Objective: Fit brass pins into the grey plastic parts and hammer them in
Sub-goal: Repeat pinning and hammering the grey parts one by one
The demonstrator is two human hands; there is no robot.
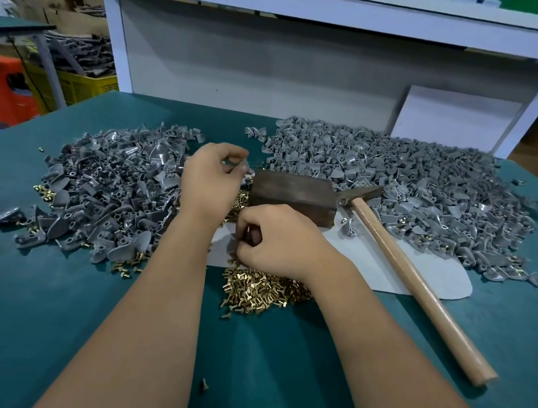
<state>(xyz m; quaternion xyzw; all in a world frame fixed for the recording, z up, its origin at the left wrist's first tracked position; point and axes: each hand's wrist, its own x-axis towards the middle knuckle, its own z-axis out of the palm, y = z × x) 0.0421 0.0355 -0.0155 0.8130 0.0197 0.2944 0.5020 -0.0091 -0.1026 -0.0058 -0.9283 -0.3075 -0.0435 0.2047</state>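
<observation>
Left hand: my left hand pinched one grey part.
Right hand: my right hand curled over brass pins; contents untellable.
Hammer: one hammer.
Block: one block.
Grey piles: two.

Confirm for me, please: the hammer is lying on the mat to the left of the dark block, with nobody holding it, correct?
Not quite: the head view shows the hammer lying to the right of the dark block, not the left. It is indeed unheld.
</observation>
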